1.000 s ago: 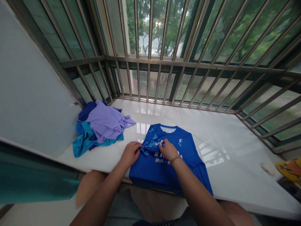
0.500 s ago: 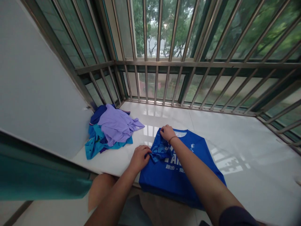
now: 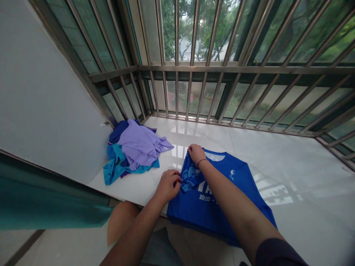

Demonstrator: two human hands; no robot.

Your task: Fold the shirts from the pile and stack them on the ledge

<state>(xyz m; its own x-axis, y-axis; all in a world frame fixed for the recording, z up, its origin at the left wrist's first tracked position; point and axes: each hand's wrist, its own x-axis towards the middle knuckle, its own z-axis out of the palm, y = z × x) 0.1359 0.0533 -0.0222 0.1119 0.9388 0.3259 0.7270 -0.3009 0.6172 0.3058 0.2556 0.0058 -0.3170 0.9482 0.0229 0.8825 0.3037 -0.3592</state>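
A blue T-shirt with white lettering lies spread on the white ledge, its lower end hanging over the front edge. Its patterned sleeve is folded inward over the chest. My right hand pinches the shirt at the shoulder fold, left of the white-lined collar. At the lower end of that sleeve, my left hand has its fingers curled and pressed on the sleeve edge. My right forearm covers part of the lettering.
A heap of clothes with a lilac shirt on top and a turquoise garment below lies left on the ledge. Metal bars line the window behind. A teal curtain hangs at the left front.
The folded sleeve now lies flatter and straighter along the shirt's left side. My right hand has shifted slightly outward at the shoulder. The view has turned a little.
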